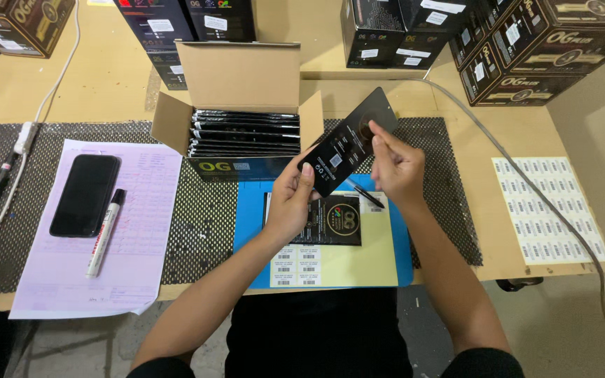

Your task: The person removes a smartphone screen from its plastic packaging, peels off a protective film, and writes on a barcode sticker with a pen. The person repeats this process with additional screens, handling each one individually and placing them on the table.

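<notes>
Left hand (290, 201) and right hand (395, 166) hold a flat black package (348, 142) tilted above the blue mat (250, 231); open carton (243, 115) just beyond.

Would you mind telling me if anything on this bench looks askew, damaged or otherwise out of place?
Nothing looks damaged or spilled. The left hand and right hand hold a slim black box tilted over the blue mat. The pink paper sheet hangs over the bench's front edge, under a phone and marker.

Packing station in a workshop: stacked black cartons (526, 49) crowding the tabletop (120, 77), label sheets (551, 210) lying ready, open box (243, 112) sitting mid-bench.
</notes>
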